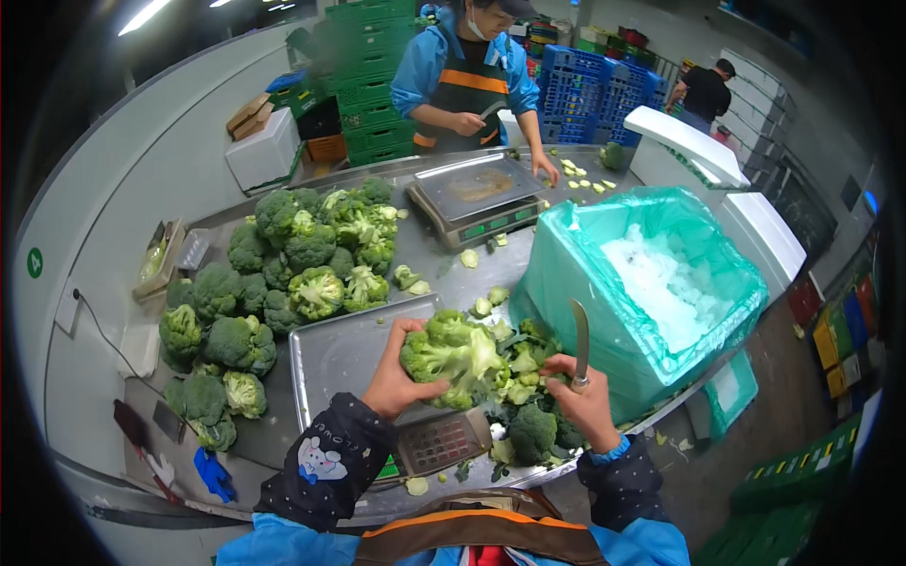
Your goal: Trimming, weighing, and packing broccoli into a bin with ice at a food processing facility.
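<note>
My left hand grips a broccoli head with its pale cut stem side turned up, over the edge of a metal weighing pan. In my right hand is a knife with a short curved blade pointing upward. Its fingertips are near a heap of broccoli trimmings just right of the held head. Below the heap sits a whole broccoli head. Partly under my left wrist is the keypad of a digital scale.
A large pile of broccoli covers the left of the steel table. At right stands a box lined with a green plastic bag, holding crushed ice. Across, a co-worker holds a knife beside a second scale. Blue gloves lie front left.
</note>
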Demonstrator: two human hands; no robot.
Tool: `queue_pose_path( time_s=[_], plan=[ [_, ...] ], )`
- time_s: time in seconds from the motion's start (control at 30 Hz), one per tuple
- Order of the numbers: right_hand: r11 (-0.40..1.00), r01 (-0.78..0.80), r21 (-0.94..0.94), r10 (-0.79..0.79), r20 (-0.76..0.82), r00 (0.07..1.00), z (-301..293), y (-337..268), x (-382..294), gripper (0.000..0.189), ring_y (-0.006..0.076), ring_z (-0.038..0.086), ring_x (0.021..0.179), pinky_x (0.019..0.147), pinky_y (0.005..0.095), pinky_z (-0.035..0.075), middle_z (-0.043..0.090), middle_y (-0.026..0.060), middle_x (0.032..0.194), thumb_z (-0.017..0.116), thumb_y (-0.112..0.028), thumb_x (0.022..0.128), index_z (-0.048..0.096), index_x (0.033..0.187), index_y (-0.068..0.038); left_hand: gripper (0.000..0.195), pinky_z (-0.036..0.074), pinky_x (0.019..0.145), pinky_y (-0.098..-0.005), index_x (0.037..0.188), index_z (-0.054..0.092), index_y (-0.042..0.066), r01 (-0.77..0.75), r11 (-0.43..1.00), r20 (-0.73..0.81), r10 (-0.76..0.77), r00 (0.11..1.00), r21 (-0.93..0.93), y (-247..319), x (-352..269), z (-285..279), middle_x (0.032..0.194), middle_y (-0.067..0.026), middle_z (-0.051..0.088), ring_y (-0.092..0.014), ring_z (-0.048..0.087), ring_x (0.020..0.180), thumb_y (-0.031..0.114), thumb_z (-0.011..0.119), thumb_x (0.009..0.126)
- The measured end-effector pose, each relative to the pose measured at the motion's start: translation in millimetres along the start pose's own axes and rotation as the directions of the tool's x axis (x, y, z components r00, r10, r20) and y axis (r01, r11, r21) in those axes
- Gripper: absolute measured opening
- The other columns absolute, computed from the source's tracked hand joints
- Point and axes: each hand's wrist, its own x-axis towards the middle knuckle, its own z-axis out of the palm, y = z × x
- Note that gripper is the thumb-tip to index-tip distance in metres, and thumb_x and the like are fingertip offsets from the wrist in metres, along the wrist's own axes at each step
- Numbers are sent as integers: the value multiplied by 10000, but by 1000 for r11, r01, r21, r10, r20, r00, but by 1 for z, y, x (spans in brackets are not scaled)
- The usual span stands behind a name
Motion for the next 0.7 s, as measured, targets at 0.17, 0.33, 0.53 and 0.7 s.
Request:
queue_pose_path(
  time_s=[0.17, 0.33, 0.53, 0.7],
  plan=[
    [901, 336, -275, -311, 131, 941, 20, -22, 1, 278, 92, 538, 607, 539, 246, 412, 611, 74, 920, 690, -48, 714, 591, 971, -10, 668, 394, 917, -312, 1117, 331, 119, -50, 971, 16, 48, 999, 233, 0, 1, 11, 1141, -57, 422, -161, 443, 1073, -26, 744, 613],
    [859, 310, -407, -332, 16, 943, 46, -10, 4, 223, 300, 608, 755, 656, 351, 487, 588, 107, 831, 710, -162, 683, 601, 854, -68, 673, 423, 868, -296, 1124, 333, 108, 128, 991, -43, -126, 991, 45, -1, 0, 28, 1051, -53, 482, -150, 492, 992, -38, 736, 605],
    [810, 395, -433, -296, 279, 913, 31, 0, -34, 167, 298, 538, 578, 555, 327, 435, 506, 137, 627, 688, -147, 645, 575, 698, -36, 698, 432, 867, -311, 1171, 376, 80, 244, 934, 85, -274, 958, 261, -11, -32, 4, 1000, -55, 531, -155, 524, 964, -20, 753, 592],
    [993, -34, -115, 86, 487, 869, -55, -7, -68, 126, 81, 525, 648, 582, 271, 429, 579, 16, 676, 648, -106, 753, 595, 742, 7, 698, 395, 935, -316, 1155, 399, 73, 387, 863, 209, -464, 861, 324, 42, -63, -36, 1113, -90, 508, -179, 477, 1075, 65, 797, 582]
  ],
)
